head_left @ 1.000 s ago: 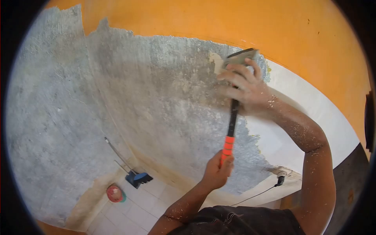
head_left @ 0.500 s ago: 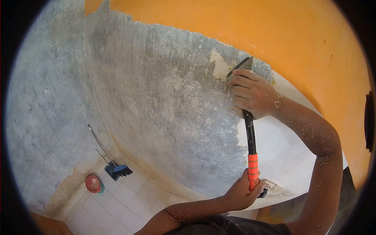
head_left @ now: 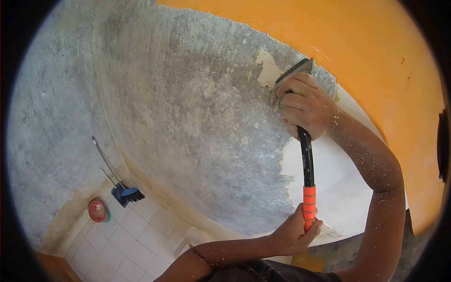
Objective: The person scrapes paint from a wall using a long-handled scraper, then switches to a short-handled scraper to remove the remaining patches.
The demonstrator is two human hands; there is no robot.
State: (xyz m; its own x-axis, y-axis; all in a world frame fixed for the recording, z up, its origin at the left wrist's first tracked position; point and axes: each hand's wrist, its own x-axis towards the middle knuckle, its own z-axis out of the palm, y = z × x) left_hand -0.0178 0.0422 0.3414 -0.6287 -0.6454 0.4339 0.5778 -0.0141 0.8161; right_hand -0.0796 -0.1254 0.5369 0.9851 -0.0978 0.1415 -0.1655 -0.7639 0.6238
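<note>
A long-handled scraper (head_left: 307, 157) with a wide flat head lies against the wall, its black shaft pointing down to an orange grip with dark bands. My right hand (head_left: 310, 105) is wrapped round the upper shaft just below the head, fingers closed by the blade. Lower down, my left hand (head_left: 297, 230) is closed round the orange grip. Under the head is the grey scraped wall (head_left: 202, 117), with a pale patch (head_left: 269, 69) left of the blade. Orange paint (head_left: 357, 56) borders it above, and white surface (head_left: 338, 178) shows behind the shaft. Pale flakes cling to my right forearm.
At lower left, a blue broom and dustpan (head_left: 126, 193) lean near the wall's corner. A red container (head_left: 97, 210) with something green beside it stands on the white tiled floor (head_left: 122, 239). A dark object (head_left: 442, 145) is at the far right edge.
The scraper head and my right hand have shifted slightly up and right along the wall. My left hand has moved slightly right with the grip. The view has shifted too.
</note>
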